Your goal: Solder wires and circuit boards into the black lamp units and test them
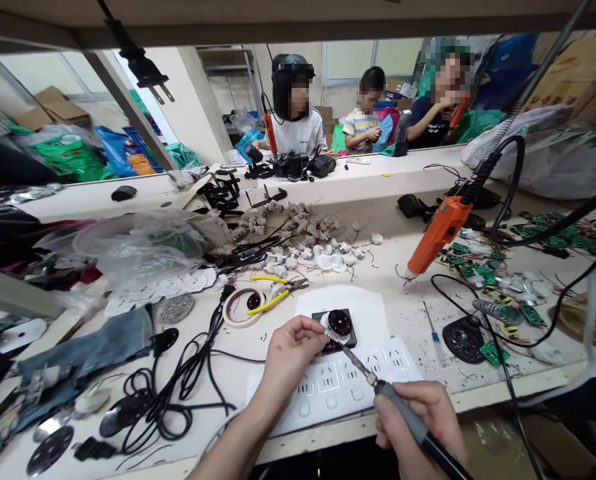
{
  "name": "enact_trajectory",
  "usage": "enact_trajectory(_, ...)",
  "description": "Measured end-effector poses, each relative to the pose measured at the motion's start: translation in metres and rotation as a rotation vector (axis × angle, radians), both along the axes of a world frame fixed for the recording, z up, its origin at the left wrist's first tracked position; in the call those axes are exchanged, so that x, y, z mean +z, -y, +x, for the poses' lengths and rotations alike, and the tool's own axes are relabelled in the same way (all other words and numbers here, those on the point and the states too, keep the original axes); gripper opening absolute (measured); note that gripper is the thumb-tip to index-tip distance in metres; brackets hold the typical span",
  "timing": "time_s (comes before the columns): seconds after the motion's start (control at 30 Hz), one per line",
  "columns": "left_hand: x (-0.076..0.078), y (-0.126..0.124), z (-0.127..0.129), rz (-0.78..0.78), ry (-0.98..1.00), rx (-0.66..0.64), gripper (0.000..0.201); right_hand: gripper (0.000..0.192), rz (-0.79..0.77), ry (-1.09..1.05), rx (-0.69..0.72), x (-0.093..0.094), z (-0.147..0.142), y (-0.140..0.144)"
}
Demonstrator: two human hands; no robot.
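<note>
While the right hand [421, 420] is gripping an iron [403, 408], the left hand [294, 348] is pinching thumb and finger close together (what they are holding is too small to tell) near the iron's tip [349, 351], at a device [340, 323] sitting behind the power strip [341, 385].
</note>
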State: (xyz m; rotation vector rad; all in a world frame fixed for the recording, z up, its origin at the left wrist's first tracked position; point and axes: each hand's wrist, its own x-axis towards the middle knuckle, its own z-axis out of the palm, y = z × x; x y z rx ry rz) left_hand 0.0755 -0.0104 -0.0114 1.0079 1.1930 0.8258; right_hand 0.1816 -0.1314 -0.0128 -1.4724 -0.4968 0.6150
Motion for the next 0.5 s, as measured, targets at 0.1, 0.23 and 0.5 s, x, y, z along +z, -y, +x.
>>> enact_trajectory(0.1,0.001,0.001,0.001,-0.009,0.003,0.014,0.022,0.032,-0.004,-0.013,0.031,-0.003,0.005,-0.006)
enact_trajectory(0.23,0.002,0.001,0.002,-0.008,0.011,0.018,0.021,0.033,-0.038,0.017,0.052,-0.003,0.003,-0.014)
enact_trajectory(0.5,0.000,0.000,0.001,0.001,-0.020,0.004,0.021,0.034,-0.053,0.056,0.052,-0.006,0.002,-0.017)
